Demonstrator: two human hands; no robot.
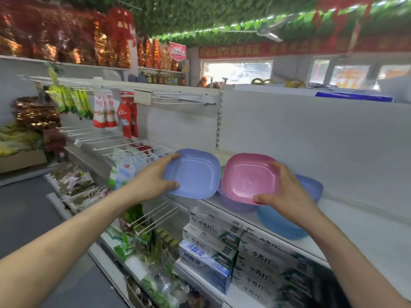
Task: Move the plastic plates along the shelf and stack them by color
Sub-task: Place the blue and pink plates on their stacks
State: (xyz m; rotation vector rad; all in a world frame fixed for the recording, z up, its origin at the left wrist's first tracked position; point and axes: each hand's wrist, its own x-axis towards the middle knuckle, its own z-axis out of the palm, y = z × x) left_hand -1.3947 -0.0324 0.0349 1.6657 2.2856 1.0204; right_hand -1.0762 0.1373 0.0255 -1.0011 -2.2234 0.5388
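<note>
My left hand grips the left rim of a blue square plastic plate, tilted up above the front edge of the white shelf. My right hand holds a pink square plate by its right rim, also tilted towards me. Under the pink plate lies a lilac plate, mostly hidden. More blue plates sit stacked on the shelf below my right hand, and another blue rim shows behind it.
White wire hooks with hanging packets jut out left of the plates. Boxed goods fill the shelf below. The white back panel rises behind the shelf, whose surface stretches bare to the right.
</note>
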